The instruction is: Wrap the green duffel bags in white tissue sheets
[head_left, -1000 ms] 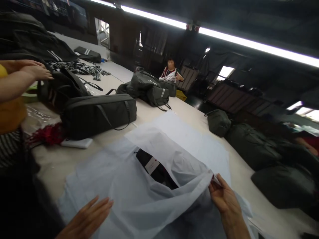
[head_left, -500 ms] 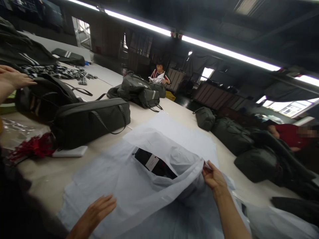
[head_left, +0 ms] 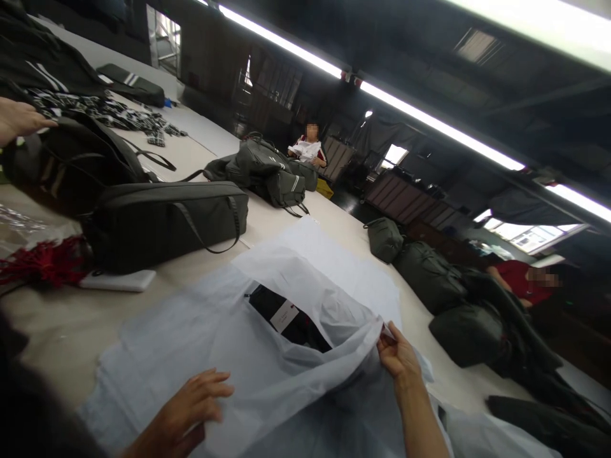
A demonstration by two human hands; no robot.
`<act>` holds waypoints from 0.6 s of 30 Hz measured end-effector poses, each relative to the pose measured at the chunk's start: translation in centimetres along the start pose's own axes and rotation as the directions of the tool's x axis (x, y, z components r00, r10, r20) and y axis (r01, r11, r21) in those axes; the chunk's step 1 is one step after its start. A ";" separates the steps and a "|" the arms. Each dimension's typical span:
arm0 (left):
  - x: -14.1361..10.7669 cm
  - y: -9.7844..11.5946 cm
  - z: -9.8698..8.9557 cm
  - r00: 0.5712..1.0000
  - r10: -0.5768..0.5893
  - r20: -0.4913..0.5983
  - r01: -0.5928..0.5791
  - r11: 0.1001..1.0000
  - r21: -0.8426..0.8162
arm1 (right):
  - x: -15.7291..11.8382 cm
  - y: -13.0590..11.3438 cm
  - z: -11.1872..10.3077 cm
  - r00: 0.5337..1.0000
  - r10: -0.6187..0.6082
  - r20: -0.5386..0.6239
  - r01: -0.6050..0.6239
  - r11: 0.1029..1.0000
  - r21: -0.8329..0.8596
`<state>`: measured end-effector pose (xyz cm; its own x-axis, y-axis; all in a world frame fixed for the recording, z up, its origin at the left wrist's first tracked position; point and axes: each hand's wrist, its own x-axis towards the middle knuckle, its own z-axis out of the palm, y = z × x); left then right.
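A translucent white plastic bag [head_left: 281, 388] lies in front of me with its mouth gaping. Inside the mouth shows a dark fabric item [head_left: 305, 332], and a pale printed tag [head_left: 284, 316] sits on it. My right hand [head_left: 400, 353] pinches the right end of the bag's edge between thumb and fingers. Over the near left part of the bag, my left hand [head_left: 195, 407] has its fingers apart and holds nothing; whether it touches the plastic I cannot tell. More flat white sheets [head_left: 310, 238] lie beneath and beyond the bag.
Dark green duffel bags [head_left: 172, 219] stand on the left, with others [head_left: 272, 168] farther back and a row [head_left: 429, 280] on the right. Red cords [head_left: 45, 261] lie beside a white box [head_left: 119, 280]. A co-worker's hand [head_left: 21, 121] reaches in at left; two people are beyond the table.
The view has shifted slightly. My left hand has moved a little to the right over the bag, its fingers spreading. My right hand keeps its pinch on the bag's edge.
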<state>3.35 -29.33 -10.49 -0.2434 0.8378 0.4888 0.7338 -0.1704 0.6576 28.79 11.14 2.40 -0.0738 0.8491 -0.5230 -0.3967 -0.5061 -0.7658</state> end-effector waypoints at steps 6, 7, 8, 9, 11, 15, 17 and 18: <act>6.5 -0.1 -3.2 0.887 -0.405 -0.221 0.350 0.902 -0.252 | 0.3 -0.3 -0.4 0.999 0.035 0.000 -0.035 0.999 0.001; 8.3 -0.2 -4.1 0.854 -0.447 -0.267 0.382 0.886 -0.262 | 0.3 -0.3 -0.5 0.999 0.037 -0.003 -0.037 0.999 0.010; 10.2 -0.4 -5.0 0.821 -0.474 -0.319 0.404 0.876 -0.263 | 0.4 -0.3 -0.6 0.999 0.044 -0.002 -0.044 0.999 0.016; 12.4 -0.6 -5.7 0.786 -0.492 -0.376 0.420 0.869 -0.259 | 0.4 -0.4 -0.7 0.998 0.056 0.006 -0.056 0.998 0.017; 17.1 -1.4 -6.9 0.717 -0.506 -0.479 0.461 0.860 -0.220 | 0.3 -0.5 -0.7 0.995 0.090 0.032 -0.091 0.996 0.021; 26.7 -4.6 -7.3 0.753 -0.484 -0.445 0.543 0.839 0.007 | -0.3 -0.8 -0.6 0.992 0.093 0.085 -0.099 0.992 0.079; 30.3 -6.9 -6.2 0.783 -0.497 -0.374 0.566 0.818 0.099 | -0.6 -0.8 -0.6 0.990 0.072 0.119 -0.086 0.989 0.123; 31.6 -8.2 -5.4 0.789 -0.514 -0.336 0.579 0.805 0.130 | -0.7 -0.8 -0.5 0.989 0.064 0.132 -0.083 0.987 0.141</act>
<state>-13.75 -4.27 2.65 -0.7824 0.5745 0.2403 0.5319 0.4158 0.7377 29.65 10.82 3.18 -0.2191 0.8275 -0.5170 -0.5140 -0.5483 -0.6597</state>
